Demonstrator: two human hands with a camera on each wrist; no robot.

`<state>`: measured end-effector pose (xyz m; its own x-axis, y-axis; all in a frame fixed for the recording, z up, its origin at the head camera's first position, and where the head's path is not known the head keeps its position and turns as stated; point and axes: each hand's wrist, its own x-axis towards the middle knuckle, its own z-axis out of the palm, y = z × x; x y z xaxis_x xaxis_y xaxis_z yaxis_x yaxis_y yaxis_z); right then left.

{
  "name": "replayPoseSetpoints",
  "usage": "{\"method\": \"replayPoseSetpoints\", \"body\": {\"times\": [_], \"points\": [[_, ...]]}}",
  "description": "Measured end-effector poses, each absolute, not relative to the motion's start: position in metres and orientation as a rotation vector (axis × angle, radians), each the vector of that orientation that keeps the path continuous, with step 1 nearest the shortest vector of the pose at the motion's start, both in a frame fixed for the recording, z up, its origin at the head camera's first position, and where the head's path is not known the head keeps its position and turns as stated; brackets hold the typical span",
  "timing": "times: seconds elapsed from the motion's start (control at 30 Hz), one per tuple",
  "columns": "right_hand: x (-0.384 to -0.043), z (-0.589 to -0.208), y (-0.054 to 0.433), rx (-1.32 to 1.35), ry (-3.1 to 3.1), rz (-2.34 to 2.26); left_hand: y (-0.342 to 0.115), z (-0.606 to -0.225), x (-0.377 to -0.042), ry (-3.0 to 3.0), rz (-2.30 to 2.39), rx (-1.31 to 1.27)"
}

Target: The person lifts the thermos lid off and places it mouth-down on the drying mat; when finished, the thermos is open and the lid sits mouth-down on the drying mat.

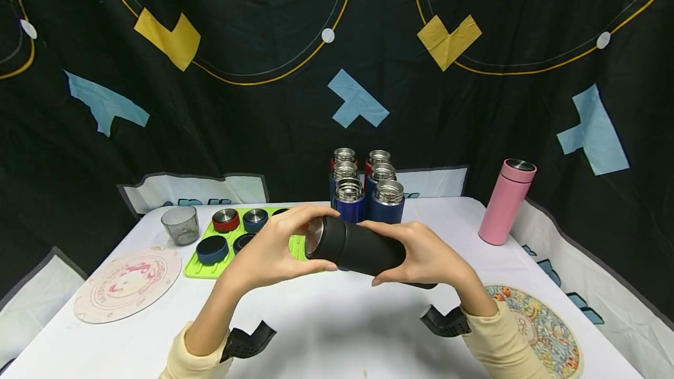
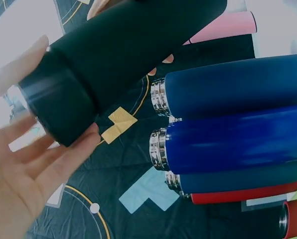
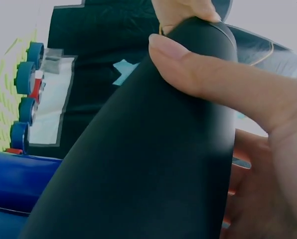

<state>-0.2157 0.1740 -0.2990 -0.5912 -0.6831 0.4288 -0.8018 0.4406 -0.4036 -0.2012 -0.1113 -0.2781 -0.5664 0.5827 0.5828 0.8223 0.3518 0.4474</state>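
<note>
A black thermos (image 1: 371,250) is held up over the white table, lying nearly sideways and sloping down to the right. My left hand (image 1: 268,253) grips the black lid (image 1: 333,240) at its left end, thumb below and fingers above. In the left wrist view the lid (image 2: 61,102) sits on the bottle with a thin seam between them. Around the body, my right hand (image 1: 429,253) holds the thermos toward its base. The right wrist view shows that thumb laid across the dark body (image 3: 133,149), with the other fingers behind it.
Open blue and red thermoses (image 1: 389,203) stand in two columns behind the hands. A green mat (image 1: 202,269) with several lids lies back left, near a clear cup (image 1: 181,227) and a pale round mat (image 1: 100,303). At right are a pink thermos (image 1: 505,206) and a patterned round mat (image 1: 553,326).
</note>
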Motion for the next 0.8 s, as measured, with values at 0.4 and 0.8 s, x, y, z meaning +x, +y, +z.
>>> {"method": "replayPoseSetpoints", "body": {"times": [0.4, 0.8], "points": [[-0.2134, -0.2932, 0.1788, 1.416, -2.445, 0.924, -0.1114, -0.2756, -0.2026, -2.132, -1.107, -1.447], [-0.2067, -0.2945, 0.1721, 1.198, -2.492, 0.713, -0.1098, -0.2790, -0.1989, -2.314, -1.165, -1.124]]}}
